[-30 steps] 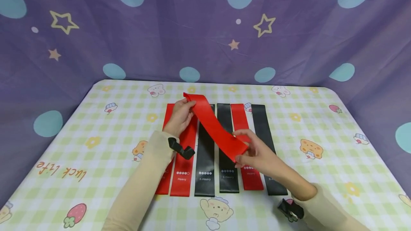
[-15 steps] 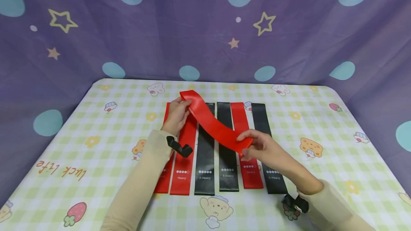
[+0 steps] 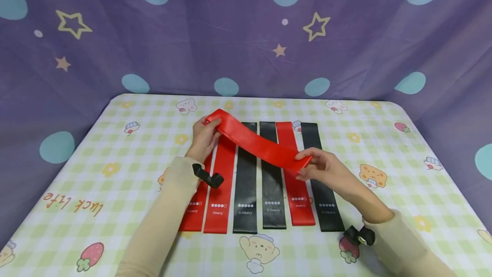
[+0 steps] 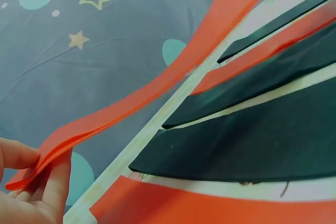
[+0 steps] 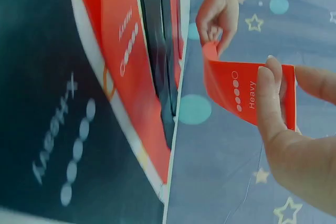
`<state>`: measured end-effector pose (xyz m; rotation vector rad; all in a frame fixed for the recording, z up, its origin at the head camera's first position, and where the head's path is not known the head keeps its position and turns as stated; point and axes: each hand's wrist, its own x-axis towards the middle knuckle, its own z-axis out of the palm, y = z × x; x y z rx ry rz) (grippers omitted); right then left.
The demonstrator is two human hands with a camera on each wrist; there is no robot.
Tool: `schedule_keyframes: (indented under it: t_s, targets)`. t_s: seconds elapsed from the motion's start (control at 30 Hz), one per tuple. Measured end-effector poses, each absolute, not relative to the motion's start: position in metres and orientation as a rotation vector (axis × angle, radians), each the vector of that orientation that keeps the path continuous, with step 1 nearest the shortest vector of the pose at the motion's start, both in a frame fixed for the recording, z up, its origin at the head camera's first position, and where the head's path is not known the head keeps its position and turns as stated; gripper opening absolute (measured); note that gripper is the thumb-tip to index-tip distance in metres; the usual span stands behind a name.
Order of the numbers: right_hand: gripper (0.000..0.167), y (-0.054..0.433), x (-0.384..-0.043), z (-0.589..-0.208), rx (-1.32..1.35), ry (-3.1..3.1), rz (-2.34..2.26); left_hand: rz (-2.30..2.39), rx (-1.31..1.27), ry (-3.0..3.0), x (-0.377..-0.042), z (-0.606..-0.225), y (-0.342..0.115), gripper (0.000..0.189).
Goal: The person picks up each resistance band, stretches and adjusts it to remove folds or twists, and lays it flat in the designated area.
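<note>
A red resistance band [image 3: 253, 141] stretches between both hands above the table, sagging a little in the middle. My left hand [image 3: 203, 138] pinches its far left end, thumb over the flat loop, as the left wrist view shows too. At the other end my right hand [image 3: 323, 166] holds the band between thumb and fingers. The right wrist view shows "Heavy" and a row of dots printed on the held band [image 5: 226, 85]. Beneath it lie flat bands side by side: red ones [image 3: 218, 200] at the left, black ones [image 3: 244, 191] in the middle, then another red [image 3: 301, 208] and a black band [image 3: 328, 200].
A checked cloth with cartoon prints covers the table [image 3: 96, 140]. Behind it hangs a purple curtain [image 3: 246, 37] with stars and blue ovals. A black strap [image 3: 207, 176] sits at the left cuff and another black strap [image 3: 359, 236] at the right.
The left hand has shifted left and the right hand right and farther back. The held red band has swung from steeply slanted to nearer level, its right end rising off the row.
</note>
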<state>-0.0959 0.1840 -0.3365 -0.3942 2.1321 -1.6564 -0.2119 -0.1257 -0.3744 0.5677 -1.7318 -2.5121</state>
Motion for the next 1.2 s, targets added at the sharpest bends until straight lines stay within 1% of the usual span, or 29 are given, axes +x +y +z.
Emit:
schedule_keyframes:
  t_s: [0.13, 0.3, 0.43, 0.6, 0.67, 0.73, 0.83, 0.93, 1.0, 1.17, 1.2]
  targets:
    - [0.039, 0.192, -0.105, -0.34, -0.362, 2.143, -1.711, -2.456, 0.601, -1.807, -0.21, -0.374, -0.13, 0.036]
    - [0.032, 0.199, -0.118, -0.344, -0.235, 2.307, -1.704, -2.412, 0.611, -1.88, -0.205, -0.373, -0.133, 0.037]
    - [0.028, 0.204, -0.126, -0.345, -0.18, 2.411, -1.709, -2.385, 0.572, -1.996, -0.202, -0.374, -0.137, 0.038]
    - [0.029, 0.211, -0.133, -0.343, -0.134, 2.478, -1.739, -2.338, 0.494, -2.113, -0.199, -0.375, -0.14, 0.04]
    - [0.028, 0.212, -0.135, -0.342, -0.128, 2.485, -1.764, -2.325, 0.443, -2.122, -0.197, -0.376, -0.141, 0.038]
    - [0.026, 0.214, -0.138, -0.34, -0.129, 2.48, -1.786, -2.31, 0.382, -2.128, -0.195, -0.376, -0.142, 0.033]
    - [0.019, 0.216, -0.141, -0.338, -0.134, 2.475, -1.805, -2.265, 0.298, -2.163, -0.193, -0.376, -0.142, 0.021]
    - [0.015, 0.218, -0.145, -0.336, -0.133, 2.497, -1.806, -2.226, 0.213, -2.208, -0.192, -0.376, -0.142, 0.015]
    - [0.013, 0.219, -0.148, -0.334, -0.133, 2.527, -1.806, -2.216, 0.155, -2.24, -0.191, -0.375, -0.144, 0.016]
    - [0.005, 0.223, -0.155, -0.334, -0.132, 2.558, -1.839, -2.253, 0.035, -2.322, -0.186, -0.377, -0.149, 0.029]
    - [0.006, 0.224, -0.156, -0.334, -0.128, 2.559, -1.846, -2.266, 0.014, -2.337, -0.185, -0.378, -0.15, 0.03]
